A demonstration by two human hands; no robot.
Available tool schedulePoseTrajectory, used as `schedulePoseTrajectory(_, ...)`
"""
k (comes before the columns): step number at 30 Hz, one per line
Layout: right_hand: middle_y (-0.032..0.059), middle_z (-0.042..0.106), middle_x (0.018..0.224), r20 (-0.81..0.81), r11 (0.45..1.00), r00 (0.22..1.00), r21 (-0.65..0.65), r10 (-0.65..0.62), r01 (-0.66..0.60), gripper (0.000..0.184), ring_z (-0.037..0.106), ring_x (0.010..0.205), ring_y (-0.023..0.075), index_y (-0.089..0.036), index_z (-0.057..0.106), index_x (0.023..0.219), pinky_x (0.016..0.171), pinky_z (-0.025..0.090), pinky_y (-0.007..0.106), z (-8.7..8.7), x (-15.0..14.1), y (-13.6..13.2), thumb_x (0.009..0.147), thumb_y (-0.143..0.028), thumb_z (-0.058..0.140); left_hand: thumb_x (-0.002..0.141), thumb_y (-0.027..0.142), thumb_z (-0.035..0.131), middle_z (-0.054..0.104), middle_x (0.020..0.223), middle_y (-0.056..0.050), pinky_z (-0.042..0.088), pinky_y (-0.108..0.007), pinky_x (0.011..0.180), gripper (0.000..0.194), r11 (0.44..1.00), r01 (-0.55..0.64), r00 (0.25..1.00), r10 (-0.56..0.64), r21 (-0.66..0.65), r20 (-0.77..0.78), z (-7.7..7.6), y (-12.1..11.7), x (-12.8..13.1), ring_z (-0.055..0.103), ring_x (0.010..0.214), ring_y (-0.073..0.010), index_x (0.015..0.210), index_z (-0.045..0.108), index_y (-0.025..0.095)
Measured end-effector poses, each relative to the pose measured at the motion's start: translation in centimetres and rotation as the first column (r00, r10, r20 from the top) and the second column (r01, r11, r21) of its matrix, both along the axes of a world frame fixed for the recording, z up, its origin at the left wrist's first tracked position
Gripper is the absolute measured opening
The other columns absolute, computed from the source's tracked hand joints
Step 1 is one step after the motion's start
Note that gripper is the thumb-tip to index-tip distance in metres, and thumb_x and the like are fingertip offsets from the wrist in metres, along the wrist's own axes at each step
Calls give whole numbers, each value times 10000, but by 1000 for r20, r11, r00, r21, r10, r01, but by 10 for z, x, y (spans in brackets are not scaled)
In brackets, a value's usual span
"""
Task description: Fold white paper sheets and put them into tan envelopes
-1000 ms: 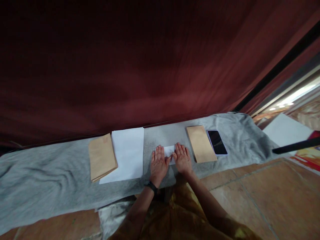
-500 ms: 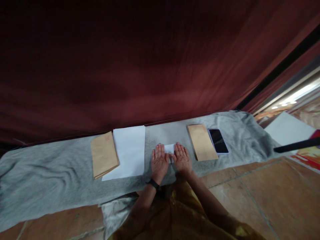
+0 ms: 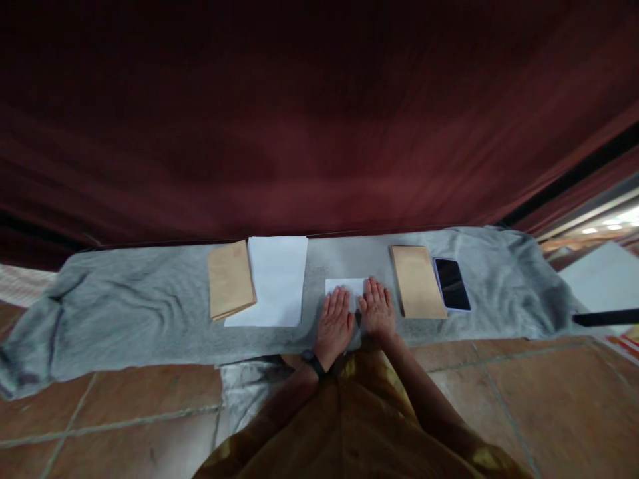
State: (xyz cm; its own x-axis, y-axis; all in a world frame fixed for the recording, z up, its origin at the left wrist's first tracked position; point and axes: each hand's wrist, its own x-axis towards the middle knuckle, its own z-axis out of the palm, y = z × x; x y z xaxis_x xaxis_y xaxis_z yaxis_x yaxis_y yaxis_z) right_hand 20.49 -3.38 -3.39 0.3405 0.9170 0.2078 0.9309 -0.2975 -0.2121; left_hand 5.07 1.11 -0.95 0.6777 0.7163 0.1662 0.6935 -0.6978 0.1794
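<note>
A small folded white paper (image 3: 344,285) lies on the grey cloth, partly covered by both hands. My left hand (image 3: 335,326) rests flat on its left part, fingers stretched out and pointing away from me. Flat on the right part is my right hand (image 3: 378,311), its fingers also extended. The thumbs are close to each other, with a strip of paper showing between the hands. Left of my hands are larger white sheets (image 3: 277,286), and brown envelopes (image 3: 230,279) overlap their left edge. More brown envelopes (image 3: 419,283) lie to the right.
A phone (image 3: 452,285) with a dark screen lies beyond the right-hand envelopes. The grey cloth (image 3: 140,313) covers a long, narrow surface. Behind it hangs a dark red curtain (image 3: 299,153). A black bar (image 3: 606,317) juts in at far right, above the tiled floor.
The view has shifted, so the things on the cloth appear farther right. My left hand has slid nearer to me on the folded paper, exposing more of its far left part.
</note>
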Motion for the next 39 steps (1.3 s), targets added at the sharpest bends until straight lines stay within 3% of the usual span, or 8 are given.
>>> schedulePoseTrajectory(6,158,365,1602,-18,1000,1000,-15,-8,8,575,317,1485,286,-97,289,1574,1208,219,516,8,-4,-1,1043,-316,265,1010,329,369,250,1653,-124,201,-491,1264,626,998,49,998,-51,-48,-27,-5,-8,-3,163,1548,-237,1584,236,117)
schedulePoseTrajectory(12,170,362,1602,-19,981,981,-20,191,-192,561,309,1493,266,-102,292,1573,1207,234,493,11,-25,-26,1047,-298,285,998,267,355,246,1654,-130,176,-452,1273,612,995,47,997,-52,-83,-52,-2,-5,0,158,1547,-233,1575,252,91)
schedulePoseTrajectory(16,200,353,1598,3,989,989,-2,148,-148,627,326,1480,294,-81,267,1579,1204,240,507,4,-22,-41,1053,-420,304,1000,270,362,238,1657,-127,173,-441,1274,607,993,67,997,-70,-92,-25,1,-6,-9,154,1548,-225,1570,258,88)
schedulePoseTrajectory(21,214,322,1609,39,981,981,-8,192,-192,664,311,1487,304,-61,217,1589,1201,257,511,2,-13,-47,1055,-447,295,1019,348,364,262,1649,-131,181,-442,1271,606,995,30,999,-29,-93,12,3,-8,-22,165,1547,-224,1562,281,90)
schedulePoseTrajectory(25,226,304,1613,51,979,978,-3,204,-204,644,301,1492,311,-54,215,1588,1198,266,529,3,-13,-48,1057,-411,290,1030,352,329,286,1640,-142,183,-453,1264,582,994,2,1000,-1,-109,14,3,-4,-5,205,1539,-234,1545,316,80)
schedulePoseTrajectory(31,222,278,1625,48,973,972,-11,230,-230,636,282,1503,313,-79,168,1601,1192,277,541,4,-13,-48,1058,-383,295,1043,401,296,315,1632,-124,160,-436,1271,585,990,31,999,-28,-135,23,2,22,31,225,1534,-214,1539,342,93)
schedulePoseTrajectory(39,218,253,1636,29,979,979,-16,203,-202,665,279,1504,314,-95,127,1606,1187,283,547,7,-14,-48,1056,-404,337,1040,416,308,295,1637,-144,147,-448,1271,618,994,-63,997,66,-92,31,-2,35,24,193,1543,-238,1555,299,76)
